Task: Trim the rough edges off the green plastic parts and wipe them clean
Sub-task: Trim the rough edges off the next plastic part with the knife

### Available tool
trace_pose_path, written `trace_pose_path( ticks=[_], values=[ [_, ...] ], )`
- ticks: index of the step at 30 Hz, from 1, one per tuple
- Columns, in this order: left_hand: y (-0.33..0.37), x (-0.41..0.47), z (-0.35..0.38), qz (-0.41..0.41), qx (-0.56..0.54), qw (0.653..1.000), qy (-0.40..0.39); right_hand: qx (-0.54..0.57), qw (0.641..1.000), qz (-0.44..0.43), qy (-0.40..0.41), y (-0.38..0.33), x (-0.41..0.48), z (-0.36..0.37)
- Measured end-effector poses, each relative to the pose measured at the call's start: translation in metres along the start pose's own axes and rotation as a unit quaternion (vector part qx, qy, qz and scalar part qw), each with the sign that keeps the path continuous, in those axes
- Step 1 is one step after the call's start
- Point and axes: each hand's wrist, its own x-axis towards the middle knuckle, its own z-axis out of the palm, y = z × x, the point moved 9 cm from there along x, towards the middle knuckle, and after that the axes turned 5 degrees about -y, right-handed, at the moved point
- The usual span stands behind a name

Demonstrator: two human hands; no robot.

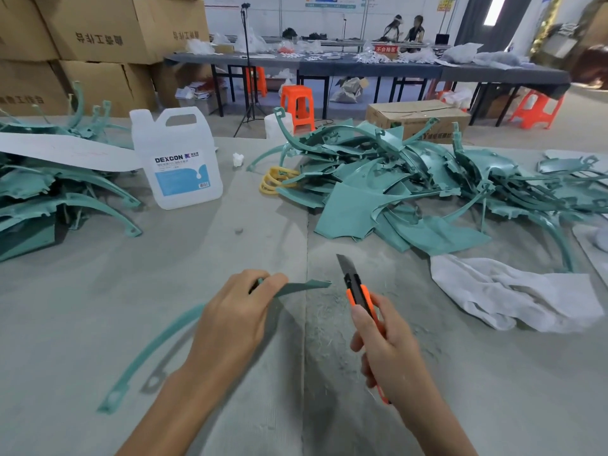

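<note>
Left hand (pixel 230 311), back upward, forearm bare, from the lower edge of the view. Grips with curled fingers and thumb the upper end of a long curved green part (pixel 154 347). Holds it slightly above the grey table (pixel 82 291), with a shadow under the arc. Short pointed tip of this part out to the right of the fingers; other end, with a hole, low at the left near the table.

Right hand (pixel 388 350), forearm from the lower right, fingers wrapped firmly round the orange handle of a utility knife (pixel 357 292). Blade pushed out, pointing up and away, near the pointed tip of the part but not touching it.

Just right of the knife, on the table, a crumpled white cloth (pixel 513 297). Behind it a big pile of green parts (pixel 411 185); second pile (pixel 49 192) at the far left. Between the piles a white jug (pixel 179 159) marked DEXCON, upright, and some yellow rings (pixel 274 181) beside the right pile.
</note>
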Motion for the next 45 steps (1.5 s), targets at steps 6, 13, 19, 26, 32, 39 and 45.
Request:
trace_pose_path(
  ticks=[6, 13, 19, 26, 32, 39, 45],
  values=[
    [0.002, 0.000, 0.012, 0.030, 0.000, 0.999, -0.010, -0.255, 0.966, -0.037, -0.027, -0.018, -0.012, -0.006],
    [0.010, -0.002, 0.016, 0.041, -0.014, 0.999, -0.028, -0.344, 0.938, -0.028, -0.026, -0.013, -0.011, -0.007],
    [0.008, 0.000, 0.023, 0.022, -0.025, 0.999, -0.024, -0.336, 0.941, -0.001, -0.047, -0.009, 0.007, -0.016],
    [0.016, -0.002, 0.028, 0.031, -0.019, 0.999, -0.001, -0.362, 0.929, 0.054, -0.052, 0.004, 0.018, -0.041],
    [0.023, 0.003, 0.023, 0.031, -0.018, 0.999, -0.014, -0.310, 0.950, 0.022, -0.026, -0.005, 0.015, -0.036],
    [0.018, -0.003, 0.021, 0.030, -0.044, 0.999, -0.009, -0.364, 0.931, 0.021, -0.032, -0.007, 0.022, -0.038],
    [0.020, -0.007, 0.023, 0.034, -0.056, 0.998, -0.019, -0.381, 0.923, 0.018, -0.049, -0.009, 0.023, -0.035]
  ],
)
